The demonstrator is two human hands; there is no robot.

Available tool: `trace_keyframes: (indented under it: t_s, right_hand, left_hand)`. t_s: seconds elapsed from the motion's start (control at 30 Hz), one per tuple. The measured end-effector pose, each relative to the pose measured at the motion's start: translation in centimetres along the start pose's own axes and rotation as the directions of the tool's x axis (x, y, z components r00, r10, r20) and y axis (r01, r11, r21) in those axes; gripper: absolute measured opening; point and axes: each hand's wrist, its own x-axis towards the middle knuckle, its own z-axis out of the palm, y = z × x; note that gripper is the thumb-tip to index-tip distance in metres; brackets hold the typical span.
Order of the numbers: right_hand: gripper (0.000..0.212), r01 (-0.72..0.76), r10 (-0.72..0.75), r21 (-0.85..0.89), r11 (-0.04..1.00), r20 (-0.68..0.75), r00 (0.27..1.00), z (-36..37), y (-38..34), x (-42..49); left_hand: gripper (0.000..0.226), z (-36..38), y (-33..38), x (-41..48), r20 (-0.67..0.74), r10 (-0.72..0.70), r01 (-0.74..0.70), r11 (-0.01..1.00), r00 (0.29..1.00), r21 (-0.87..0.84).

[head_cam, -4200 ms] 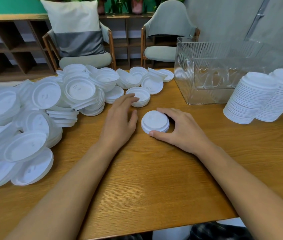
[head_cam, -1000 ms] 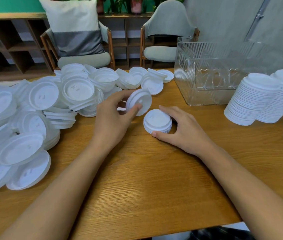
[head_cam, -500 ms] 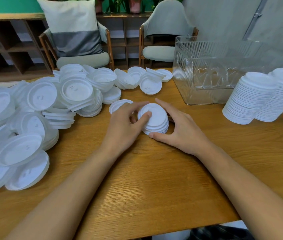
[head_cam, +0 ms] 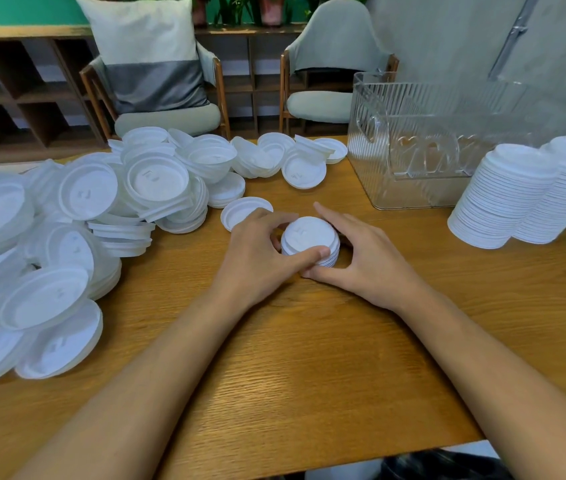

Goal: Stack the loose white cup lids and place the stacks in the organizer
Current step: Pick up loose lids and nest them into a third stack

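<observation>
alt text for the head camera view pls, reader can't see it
The left hand and right hand grip a short stack of white lids on a wooden table. A heap of loose lids lies to the left; a clear organizer and two tall lid stacks stand to the right.

Even soft light, edges warped, blurred
</observation>
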Motion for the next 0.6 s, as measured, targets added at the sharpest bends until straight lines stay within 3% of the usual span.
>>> trace_keyframes:
  t_s: [0.43, 0.5, 0.6]
  right_hand:
    - [0.106, -0.022, 0.03, -0.062, 0.998, 0.133, 0.991, 0.3, 0.0, -0.3]
    - [0.103, -0.023, 0.029, -0.054, 0.998, 0.113, 0.993, 0.4, 0.2, -0.2]
    - [0.101, -0.034, 0.039, -0.067, 0.997, 0.08, 0.996, 0.4, 0.1, -0.2]
  left_hand:
    - [0.072, 0.4, -0.3, -0.1, 0.039, 0.018, -0.019, 1.0, 0.999, 0.022]
    - [0.066, -0.1, -0.4, -0.2, 0.034, 0.064, -0.065, 0.998, 0.997, 0.028]
    - [0.043, -1.6, -1.1, 0.1, -0.089, 0.149, -0.139, 0.985, 0.985, 0.103]
